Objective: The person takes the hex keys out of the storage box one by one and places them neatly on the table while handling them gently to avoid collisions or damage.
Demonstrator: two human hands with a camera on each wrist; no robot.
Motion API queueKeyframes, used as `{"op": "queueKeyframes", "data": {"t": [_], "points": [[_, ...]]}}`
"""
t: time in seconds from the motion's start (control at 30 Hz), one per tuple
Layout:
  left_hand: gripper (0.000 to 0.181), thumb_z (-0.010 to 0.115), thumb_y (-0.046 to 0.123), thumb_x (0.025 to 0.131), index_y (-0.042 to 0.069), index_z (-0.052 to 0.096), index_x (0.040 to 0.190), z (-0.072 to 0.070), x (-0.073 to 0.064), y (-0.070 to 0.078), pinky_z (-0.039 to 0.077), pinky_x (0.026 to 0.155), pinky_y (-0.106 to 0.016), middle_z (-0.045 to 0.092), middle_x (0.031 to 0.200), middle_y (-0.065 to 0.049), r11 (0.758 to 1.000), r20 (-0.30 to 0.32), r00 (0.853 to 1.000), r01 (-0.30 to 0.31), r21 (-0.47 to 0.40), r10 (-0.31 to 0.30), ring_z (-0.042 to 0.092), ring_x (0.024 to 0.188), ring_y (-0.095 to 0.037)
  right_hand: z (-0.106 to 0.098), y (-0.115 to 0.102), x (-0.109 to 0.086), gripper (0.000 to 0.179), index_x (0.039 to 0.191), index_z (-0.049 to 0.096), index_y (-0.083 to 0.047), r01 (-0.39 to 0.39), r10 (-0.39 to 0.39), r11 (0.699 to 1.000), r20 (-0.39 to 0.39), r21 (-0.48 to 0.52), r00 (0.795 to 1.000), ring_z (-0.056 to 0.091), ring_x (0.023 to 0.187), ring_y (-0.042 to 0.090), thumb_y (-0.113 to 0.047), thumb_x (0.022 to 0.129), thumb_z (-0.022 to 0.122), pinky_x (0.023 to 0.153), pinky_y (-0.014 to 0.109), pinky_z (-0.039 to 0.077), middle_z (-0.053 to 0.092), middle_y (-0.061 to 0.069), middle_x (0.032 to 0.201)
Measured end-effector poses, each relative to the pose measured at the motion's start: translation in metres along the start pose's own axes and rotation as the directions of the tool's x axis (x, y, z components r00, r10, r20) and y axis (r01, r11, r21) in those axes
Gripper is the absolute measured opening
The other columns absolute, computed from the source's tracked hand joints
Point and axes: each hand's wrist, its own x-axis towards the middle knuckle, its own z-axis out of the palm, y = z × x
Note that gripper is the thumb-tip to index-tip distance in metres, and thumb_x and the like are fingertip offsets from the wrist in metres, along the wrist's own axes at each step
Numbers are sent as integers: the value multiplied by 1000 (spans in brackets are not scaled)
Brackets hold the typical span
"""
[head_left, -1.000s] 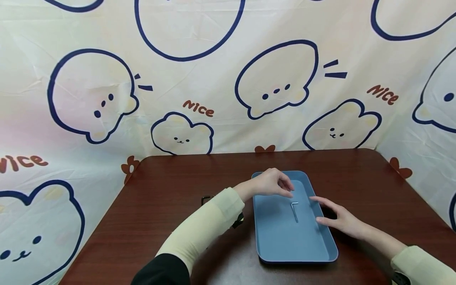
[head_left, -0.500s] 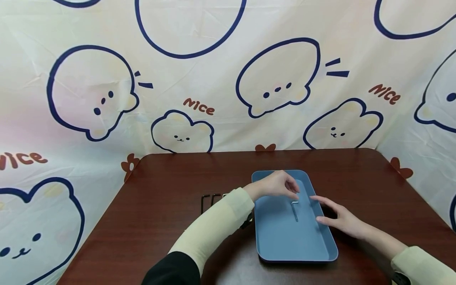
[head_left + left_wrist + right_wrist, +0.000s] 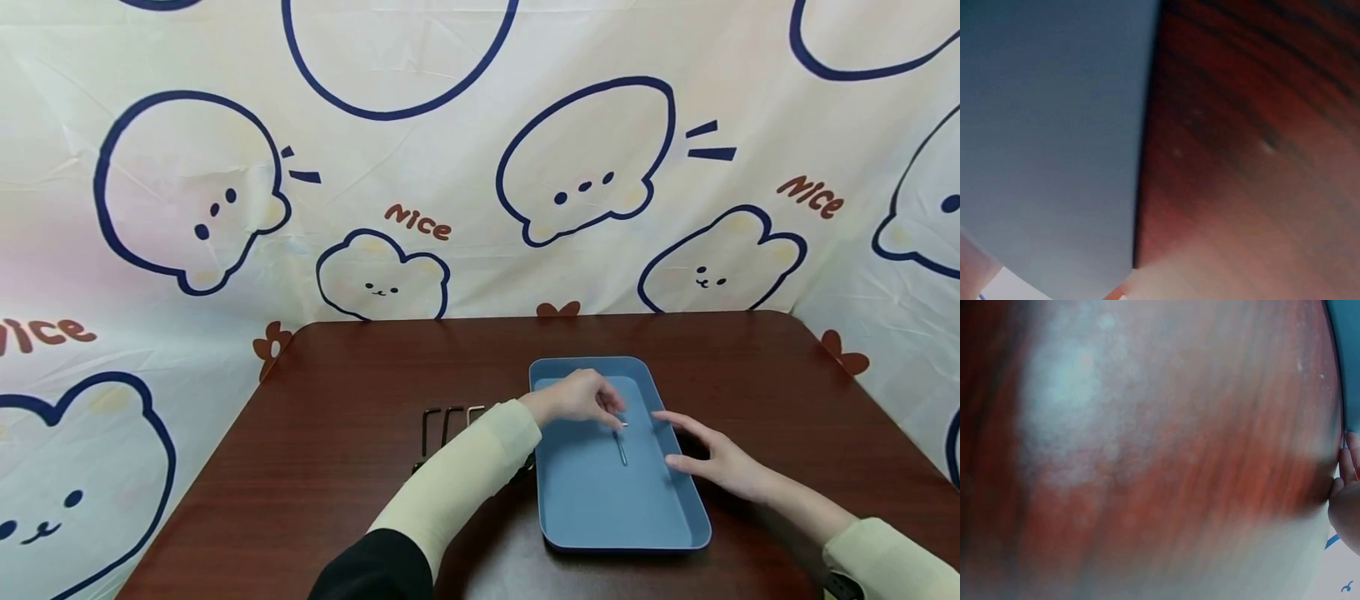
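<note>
A small silver hex key (image 3: 621, 450) lies in the blue tray (image 3: 600, 517), its short end towards the back. My left hand (image 3: 579, 397) hovers over it, with thumb and bent fingers apart just above the short end. Whether the fingertips touch the key cannot be made out. At the tray's right rim rests my right hand (image 3: 705, 454), thumb and fingers spread along the edge. The left wrist view has mostly the tray (image 3: 1047, 137), and part of my right hand (image 3: 1349, 494) shows at the right border of the right wrist view.
Several more hex keys lie left of the tray, partly behind my left sleeve: two black ones (image 3: 426, 429) and a lighter one (image 3: 474, 410). The dark wooden table (image 3: 360, 375) ends at a patterned cloth (image 3: 465, 167) behind and on both sides.
My left hand has moved right and down towards the hex key in the tray. More of the keys at the left have come into view. My right hand has stayed in place.
</note>
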Motion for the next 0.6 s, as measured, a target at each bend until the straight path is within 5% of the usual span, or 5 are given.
{"op": "queueKeyframes", "data": {"t": [0.33,0.6], "points": [[22,80,20,82,9,77,100,7,5,-5,45,65,-11,67,79,10,996,-4,1000,6,84,-6,57,71,4,0,-1,0,59,145,37,-3,0,0,1000,-4,-1,1000,35,125,51,-15,94,64,91,70,36,36,32,144],[12,79,17,82,10,79,93,7,4,-3,46,65,-12,69,78,10,998,31,999,7,64,-9,59,70,3,1,0,0,59,145,37,-3,-1,1,1000,1,8,1000,35,126,52,-14,94,64,91,71,35,34,32,144]]}}
